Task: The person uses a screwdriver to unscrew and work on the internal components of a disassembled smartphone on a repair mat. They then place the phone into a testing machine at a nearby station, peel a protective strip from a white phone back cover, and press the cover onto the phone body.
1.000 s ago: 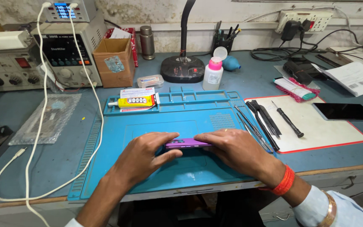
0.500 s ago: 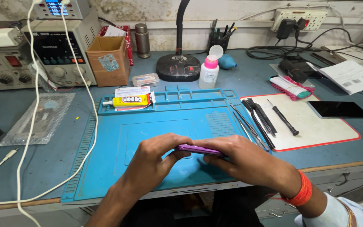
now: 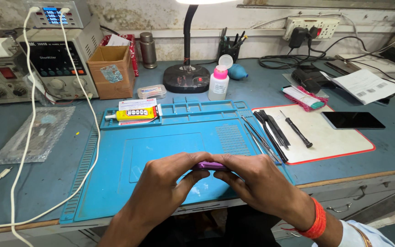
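Observation:
Both hands meet over the near part of a blue work mat (image 3: 161, 137). My left hand (image 3: 165, 183) and my right hand (image 3: 259, 183) together grip a thin purple phone (image 3: 210, 165), seen edge-on between the fingertips and held slightly above the mat. Most of the phone is hidden by the fingers. An orange thread band circles my right wrist.
On the mat's far edge lies a yellow glue tube (image 3: 133, 113). Tweezers and a screwdriver (image 3: 298, 131) rest on a white pad (image 3: 339, 142) at right, beside a black phone (image 3: 353, 120). A lamp base (image 3: 187, 77), a pink-capped bottle (image 3: 218, 82), a cardboard box (image 3: 111, 71) and bench instruments (image 3: 53, 64) stand behind.
Both hands have drawn the purple phone nearer to me and lifted it off the mat, closing more tightly around it. The view has tilted down slightly.

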### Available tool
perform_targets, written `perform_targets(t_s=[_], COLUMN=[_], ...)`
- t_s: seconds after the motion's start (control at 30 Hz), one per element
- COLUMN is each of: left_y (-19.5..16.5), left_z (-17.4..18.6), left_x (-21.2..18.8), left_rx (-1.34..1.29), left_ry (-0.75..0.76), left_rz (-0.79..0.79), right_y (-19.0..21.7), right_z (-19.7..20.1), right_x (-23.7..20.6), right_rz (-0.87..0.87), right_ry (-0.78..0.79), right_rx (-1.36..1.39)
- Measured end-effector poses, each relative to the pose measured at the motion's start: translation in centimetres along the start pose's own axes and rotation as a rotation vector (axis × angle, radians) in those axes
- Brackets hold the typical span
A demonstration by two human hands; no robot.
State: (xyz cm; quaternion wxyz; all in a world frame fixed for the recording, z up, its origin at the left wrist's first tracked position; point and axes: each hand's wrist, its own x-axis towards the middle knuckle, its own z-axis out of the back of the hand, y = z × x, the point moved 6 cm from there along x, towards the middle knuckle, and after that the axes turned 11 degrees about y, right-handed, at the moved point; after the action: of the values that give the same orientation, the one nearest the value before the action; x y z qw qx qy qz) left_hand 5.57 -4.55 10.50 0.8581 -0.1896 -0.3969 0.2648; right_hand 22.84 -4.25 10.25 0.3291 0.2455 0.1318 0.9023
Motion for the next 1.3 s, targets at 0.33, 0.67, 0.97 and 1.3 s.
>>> perform_targets(t_s=[0.33,0.67,0.97,1.3], left_y=[-1.3,-1.8,-2.4,-0.5], left_z=[0.3,-0.4,-0.7,-2.5], left_x=[0.0,0.2,0.5,1.6], left_rx=[0.007,0.030,-0.071,-0.285], left_ry=[-0.056,-0.051,-0.064,-0.127], left_rz=[-0.066,-0.038,-0.070,0.065], right_y=[-0.6,-1.5,-3.6,-8.6], right_z=[-0.7,-1.1,-1.2,-0.3], right_x=[-0.6,-1.9,-4.1,-7.9], right_rz=[-0.007,0.049,0.061,-0.189], right_ry=[-0.017,-0.088,-0.194,-0.278], right_rx=[0.065,0.096,0.124,0.460])
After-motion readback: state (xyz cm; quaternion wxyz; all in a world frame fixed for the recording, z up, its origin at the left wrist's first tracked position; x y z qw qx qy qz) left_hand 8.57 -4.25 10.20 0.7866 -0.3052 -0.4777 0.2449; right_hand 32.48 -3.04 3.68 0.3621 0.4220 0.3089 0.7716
